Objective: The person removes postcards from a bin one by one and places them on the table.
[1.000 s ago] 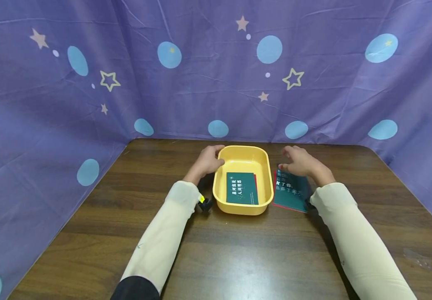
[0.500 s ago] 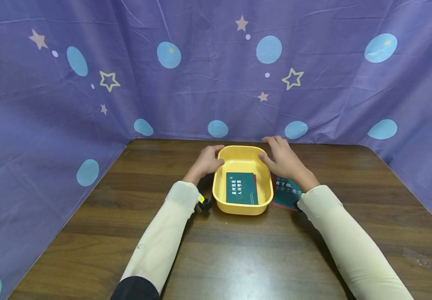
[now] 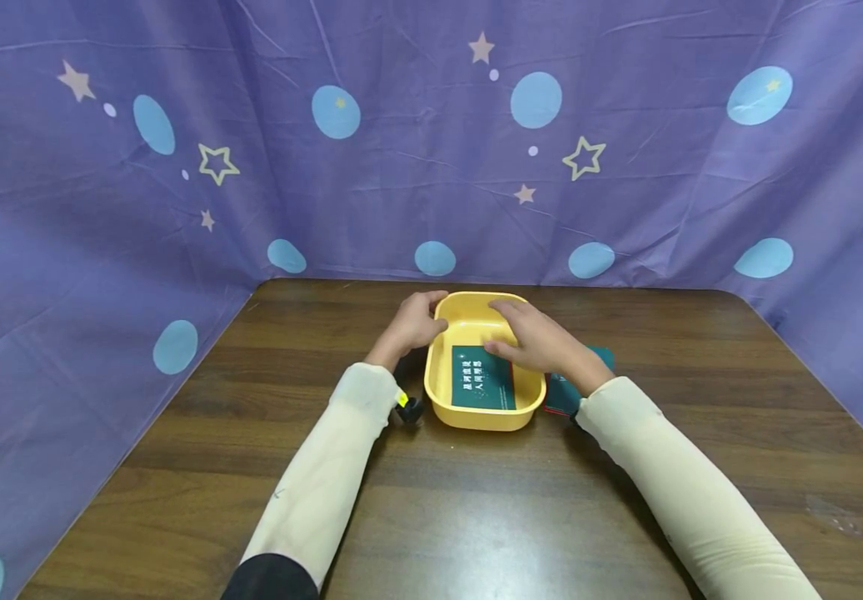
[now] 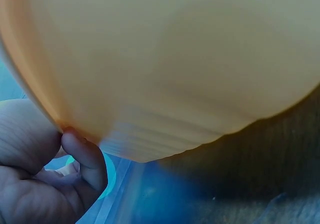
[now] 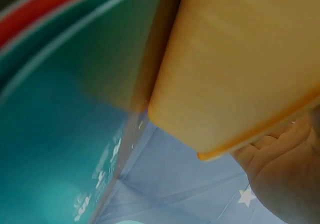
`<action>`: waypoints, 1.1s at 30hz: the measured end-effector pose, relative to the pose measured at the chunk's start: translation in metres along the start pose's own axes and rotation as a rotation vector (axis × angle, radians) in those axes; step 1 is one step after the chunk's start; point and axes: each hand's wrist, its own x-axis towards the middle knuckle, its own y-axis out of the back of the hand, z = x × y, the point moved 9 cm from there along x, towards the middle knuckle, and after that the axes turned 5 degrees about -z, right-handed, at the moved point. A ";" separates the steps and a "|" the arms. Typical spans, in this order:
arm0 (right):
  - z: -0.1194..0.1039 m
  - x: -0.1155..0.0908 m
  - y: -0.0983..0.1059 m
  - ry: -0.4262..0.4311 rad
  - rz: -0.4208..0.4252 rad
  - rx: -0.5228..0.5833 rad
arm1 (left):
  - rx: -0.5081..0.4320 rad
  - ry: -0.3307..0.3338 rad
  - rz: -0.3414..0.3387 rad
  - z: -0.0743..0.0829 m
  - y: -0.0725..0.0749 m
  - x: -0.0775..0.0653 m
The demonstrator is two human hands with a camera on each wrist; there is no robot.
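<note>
A yellow plastic basin (image 3: pixel 487 422) sits on the table, with a dark green booklet (image 3: pixel 476 383) lying flat inside; white characters and a red edge show on it. My left hand (image 3: pixel 411 321) holds the basin's left rim near the far end, thumb over the edge; the left wrist view has its fingers (image 4: pixel 87 159) curled at the rim. Over the basin's right side reaches my right hand (image 3: pixel 540 337), fingers extended and thumb spread, the thumb tip overlapping the booklet's upper right corner. Beneath my right wrist, partly hidden, lie more green booklets with red edges (image 3: pixel 562 394).
The brown wooden table (image 3: pixel 476 517) ends at the back against a purple curtain (image 3: pixel 416 183) with stars and blue dots. A small black device (image 3: pixel 410 409) sits at my left wrist. A clear plastic scrap (image 3: pixel 835 515) lies far right.
My right hand has moved left from the booklets beside the basin, past the far right rim, to over the basin's inside. My left hand and the basin have stayed put.
</note>
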 end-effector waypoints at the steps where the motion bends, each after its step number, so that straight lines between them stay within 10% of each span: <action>1: 0.000 0.001 -0.002 -0.004 -0.016 0.010 | 0.001 0.000 0.001 0.000 0.000 0.000; 33: -0.005 -0.003 -0.038 -0.068 -0.336 -0.214 | -0.014 0.021 -0.009 -0.002 0.000 0.000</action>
